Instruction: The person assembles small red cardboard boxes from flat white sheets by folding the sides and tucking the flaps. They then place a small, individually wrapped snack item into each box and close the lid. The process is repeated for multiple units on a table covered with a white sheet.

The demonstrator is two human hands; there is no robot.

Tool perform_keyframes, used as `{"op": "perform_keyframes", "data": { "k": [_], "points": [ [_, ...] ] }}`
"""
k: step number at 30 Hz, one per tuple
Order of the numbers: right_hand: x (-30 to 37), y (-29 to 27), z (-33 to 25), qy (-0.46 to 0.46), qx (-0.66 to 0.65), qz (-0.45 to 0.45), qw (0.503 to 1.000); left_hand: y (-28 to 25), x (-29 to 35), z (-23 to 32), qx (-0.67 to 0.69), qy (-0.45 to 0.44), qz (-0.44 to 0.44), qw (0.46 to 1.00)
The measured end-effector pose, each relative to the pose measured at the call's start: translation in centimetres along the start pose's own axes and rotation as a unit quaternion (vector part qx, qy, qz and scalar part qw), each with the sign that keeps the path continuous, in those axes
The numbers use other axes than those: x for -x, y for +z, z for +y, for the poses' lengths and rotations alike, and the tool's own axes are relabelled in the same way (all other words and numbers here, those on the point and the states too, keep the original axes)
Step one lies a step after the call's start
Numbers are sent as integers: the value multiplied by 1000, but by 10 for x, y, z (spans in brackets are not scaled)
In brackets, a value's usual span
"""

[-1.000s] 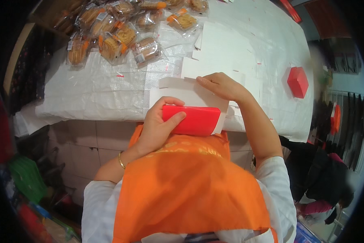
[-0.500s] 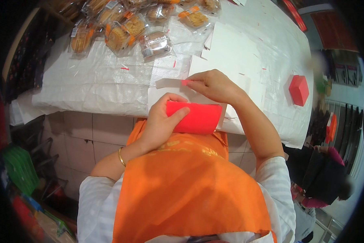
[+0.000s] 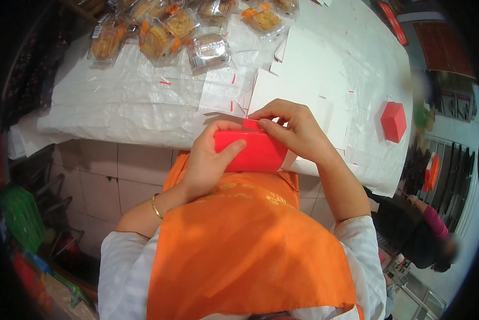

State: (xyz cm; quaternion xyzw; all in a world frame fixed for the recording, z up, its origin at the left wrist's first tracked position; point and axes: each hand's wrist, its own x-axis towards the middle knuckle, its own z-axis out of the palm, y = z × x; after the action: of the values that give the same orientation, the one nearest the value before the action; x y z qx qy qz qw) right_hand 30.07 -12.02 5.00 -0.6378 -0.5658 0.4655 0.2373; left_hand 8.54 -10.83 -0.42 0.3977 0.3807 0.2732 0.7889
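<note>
A red card box (image 3: 252, 153), partly folded and white inside, is held at the table's near edge, just in front of my orange apron. My left hand (image 3: 203, 157) is closed around its left end, thumb on the red face and fingers behind. My right hand (image 3: 299, 130) pinches a small red flap (image 3: 250, 124) at the box's far edge between thumb and fingertips. The other fingers of the right hand are curled and partly hidden. A white side flap shows at the box's right end.
White card sheets (image 3: 308, 72) lie stacked beyond my right hand. Several clear packs of pastries (image 3: 209, 52) sit at the far left of the covered table (image 3: 111, 101). A red box (image 3: 393, 122) stands at the right. Another person (image 3: 415, 229) is off to the right.
My right hand has come nearer to me and down to the box's far edge, bringing the flap from stretched out to almost against the box. The left hand keeps its hold.
</note>
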Motion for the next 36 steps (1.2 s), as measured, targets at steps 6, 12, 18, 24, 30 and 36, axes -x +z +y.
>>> {"op": "perform_keyframes", "data": {
  "k": [6, 12, 18, 24, 30, 36],
  "points": [
    [4, 4, 2, 6, -27, 7, 1000, -1, 1, -6, 30, -7, 0, 1000],
    [3, 6, 5, 1, -35, -10, 999, -2, 4, -7, 35, -16, -6, 999],
    [8, 5, 2, -15, -25, -6, 1000, -1, 5, -6, 16, -11, -4, 1000],
    [11, 5, 10, -26, -30, 8, 999, 0, 6, -3, -21, -49, 14, 998],
    [18, 7, 10, -37, -19, 13, 999, 1, 7, -2, -55, -55, 18, 997],
    [22, 5, 8, -42, 1, 10, 999, 0, 6, -7, -8, -46, 1, 999]
  ]
}}
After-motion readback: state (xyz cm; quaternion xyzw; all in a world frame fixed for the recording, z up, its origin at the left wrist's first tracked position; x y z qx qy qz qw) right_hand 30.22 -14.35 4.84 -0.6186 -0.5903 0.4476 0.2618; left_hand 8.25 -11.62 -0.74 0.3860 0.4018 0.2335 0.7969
